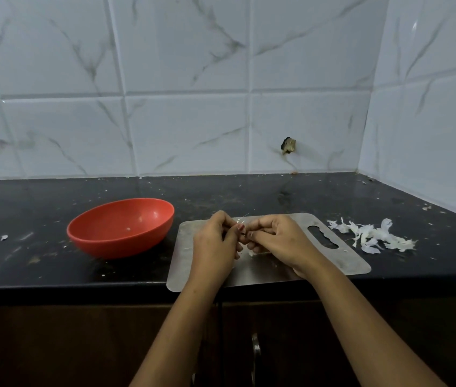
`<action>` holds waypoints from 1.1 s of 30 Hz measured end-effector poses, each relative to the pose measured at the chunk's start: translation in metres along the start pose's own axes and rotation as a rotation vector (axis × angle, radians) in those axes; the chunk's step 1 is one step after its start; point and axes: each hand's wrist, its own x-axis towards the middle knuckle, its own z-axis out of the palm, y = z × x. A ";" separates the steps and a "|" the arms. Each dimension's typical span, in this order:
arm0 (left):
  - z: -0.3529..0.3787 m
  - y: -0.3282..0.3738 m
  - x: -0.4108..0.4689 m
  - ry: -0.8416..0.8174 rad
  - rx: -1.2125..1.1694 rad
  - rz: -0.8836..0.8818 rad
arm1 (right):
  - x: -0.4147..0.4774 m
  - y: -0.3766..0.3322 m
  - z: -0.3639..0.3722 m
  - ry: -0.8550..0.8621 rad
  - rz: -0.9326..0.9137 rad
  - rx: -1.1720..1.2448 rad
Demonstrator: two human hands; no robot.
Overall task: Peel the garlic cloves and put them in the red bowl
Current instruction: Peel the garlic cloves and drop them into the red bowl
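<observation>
Both hands meet over the steel cutting board [338,261] on the black counter. My left hand [215,241] and my right hand [279,241] have curled fingers that pinch a small garlic clove [241,229] between them; the clove is mostly hidden by the fingertips. A thin wisp of skin sticks up from it. A white bit of garlic [251,254] lies on the board under the hands. The red bowl [120,227] stands left of the board; only tiny specks show inside it.
A heap of white garlic peels [372,236] lies on the counter right of the board. Small skin flakes dot the black counter [39,261]. Tiled walls close the back and right side. Cabinet doors sit below the counter's front edge.
</observation>
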 end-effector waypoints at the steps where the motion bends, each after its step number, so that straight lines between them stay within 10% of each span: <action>1: 0.000 -0.001 0.000 0.006 0.001 0.001 | 0.000 0.000 0.000 -0.003 0.003 -0.010; 33: 0.010 0.000 -0.007 0.099 0.508 0.260 | -0.010 -0.007 0.002 0.090 -0.213 -0.368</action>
